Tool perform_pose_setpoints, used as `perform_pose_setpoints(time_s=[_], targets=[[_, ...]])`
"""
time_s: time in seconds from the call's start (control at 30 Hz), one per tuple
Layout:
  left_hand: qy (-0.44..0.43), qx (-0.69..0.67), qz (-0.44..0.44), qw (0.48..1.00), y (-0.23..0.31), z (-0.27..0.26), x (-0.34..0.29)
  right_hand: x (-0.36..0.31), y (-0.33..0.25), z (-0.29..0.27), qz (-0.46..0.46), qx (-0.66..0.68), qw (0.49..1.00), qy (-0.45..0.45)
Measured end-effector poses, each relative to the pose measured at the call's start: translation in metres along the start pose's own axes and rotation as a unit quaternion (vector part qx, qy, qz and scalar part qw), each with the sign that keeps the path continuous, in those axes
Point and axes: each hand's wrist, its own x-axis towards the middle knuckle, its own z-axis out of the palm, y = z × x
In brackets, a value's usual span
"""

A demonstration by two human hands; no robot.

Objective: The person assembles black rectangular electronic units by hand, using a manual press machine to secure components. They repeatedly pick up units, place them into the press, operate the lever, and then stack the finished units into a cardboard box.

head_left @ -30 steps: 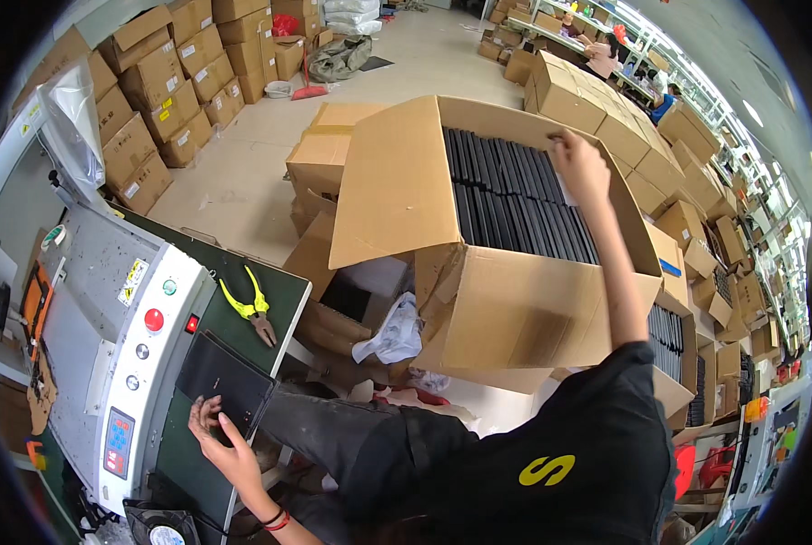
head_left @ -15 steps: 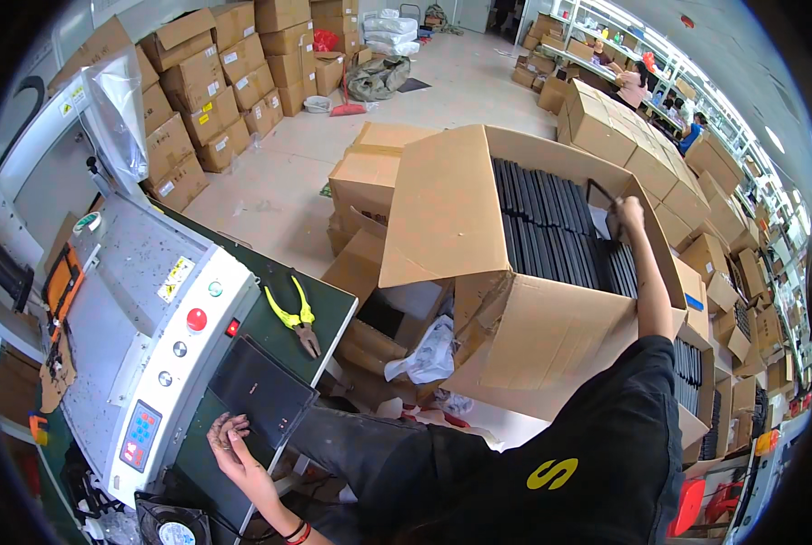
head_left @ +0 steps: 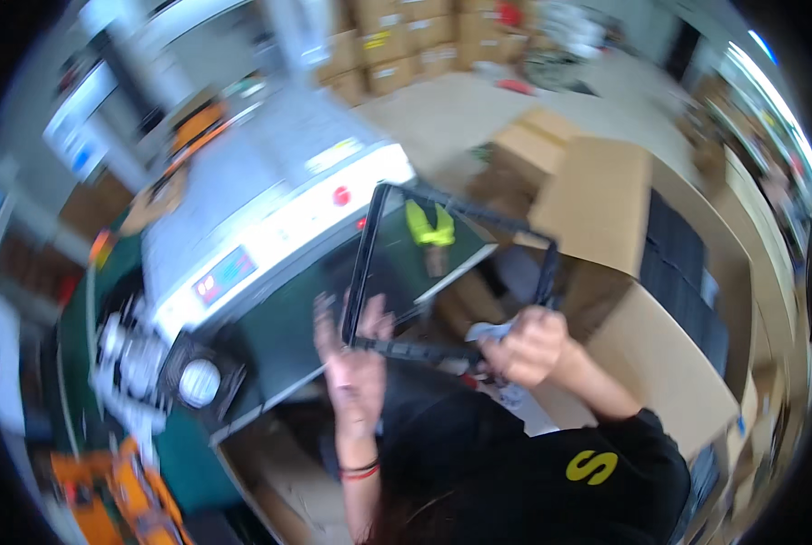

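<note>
Nearest me, my right hand [head_left: 535,345] has its fingers wrapped tight around the lower right corner of a thin black rectangular frame [head_left: 451,272], and my left hand [head_left: 356,350] is spread flat against its lower left edge — fingers extended, pressing rather than gripping, as far as the blur lets me judge. The frame stands tilted up in front of me, long axis running left to right, above both hands. Behind it lies the green counter [head_left: 278,322] with yellow-handled pliers [head_left: 430,227] and the white machine [head_left: 269,209]. Farther right — the open cardboard box [head_left: 660,272] of dark panels.
</note>
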Motion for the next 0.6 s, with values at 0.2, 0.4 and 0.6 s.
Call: perform_pose_setpoints(time_s=[0.2,0.4,0.6], targets=[[0.052,-0.098,0.108,0.988,0.056,-0.018,-0.038,0.054,-0.122,0.064,0.075,0.439,0.894,-0.054],[0.186,-0.110,0.244,0.945,0.104,-0.051,-0.124,0.101,-0.167,0.076,0.048,0.607,0.785,-0.113],[0.329,0.004,0.317,0.890,0.131,-0.041,-0.217,0.110,-0.218,0.068,0.099,0.733,0.601,-0.304]])
